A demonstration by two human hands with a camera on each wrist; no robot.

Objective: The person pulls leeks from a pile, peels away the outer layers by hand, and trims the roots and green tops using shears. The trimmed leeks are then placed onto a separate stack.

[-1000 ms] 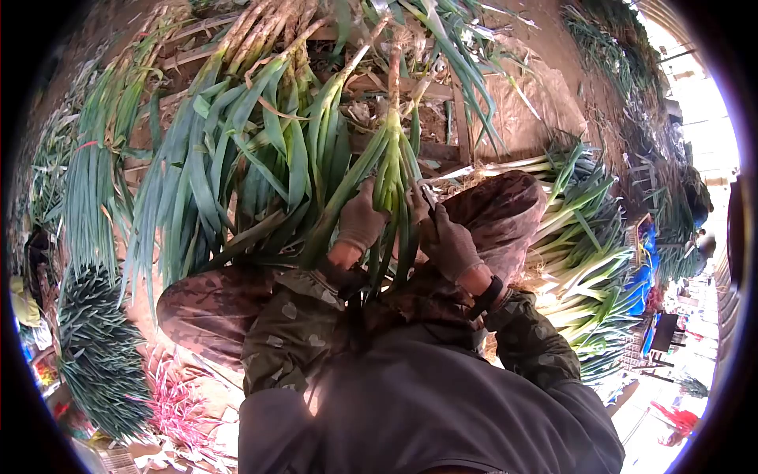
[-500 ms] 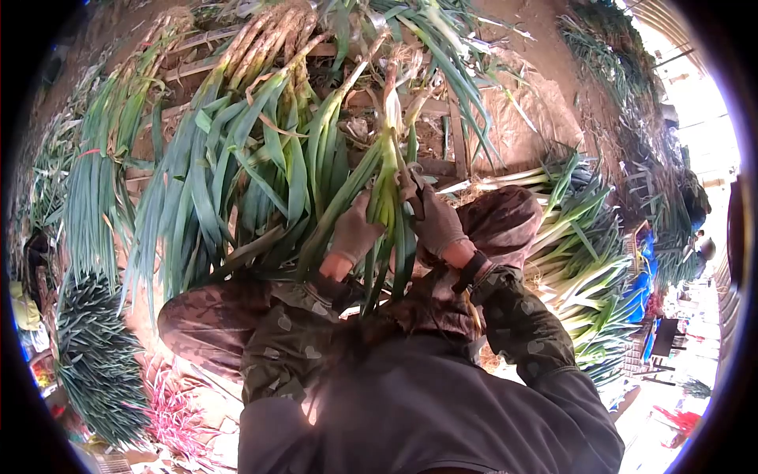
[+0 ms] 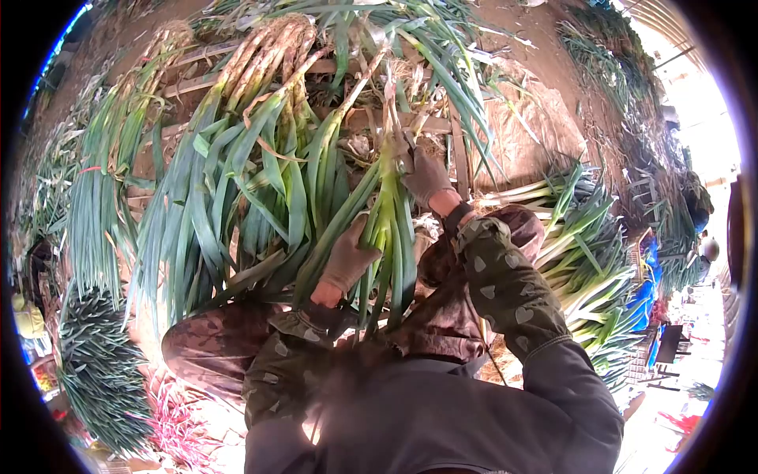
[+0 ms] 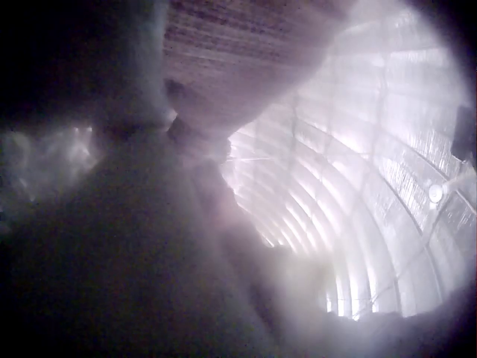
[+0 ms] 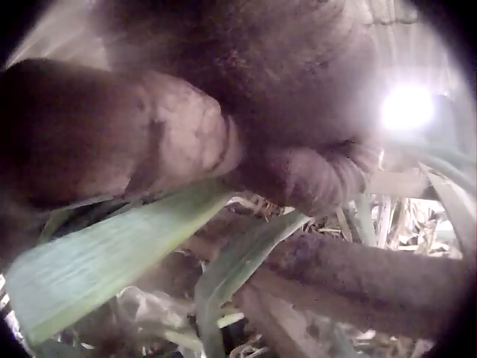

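Observation:
A long leek [image 3: 388, 209] lies root end away from the person, its green leaves fanned toward the lap. My gloved left hand [image 3: 349, 254] grips those leaves from the left side. Higher up, the gloved right hand [image 3: 428, 177] is at the leek's pale stem, with a thin dark tool [image 3: 409, 142] at its fingertips; its exact shape cannot be made out. In the right wrist view the curled right hand [image 5: 238, 142] has a green leaf [image 5: 112, 257] against its fingers. Only blurred glove fabric [image 4: 246, 60] shows in the left wrist view, the leek hidden.
Untrimmed leeks [image 3: 260, 158] lie on wooden slats to the left. Leeks with white stems [image 3: 568, 272] are piled at the right, beside the bent knee [image 3: 513, 229]. A dark green bundle [image 3: 99, 371] stands lower left, and brown sheeting [image 3: 529, 130] lies upper right.
The right hand has moved up and away along the leek, from the leaves to the stem. My left hand has shifted slightly toward the body, still gripping the leaves.

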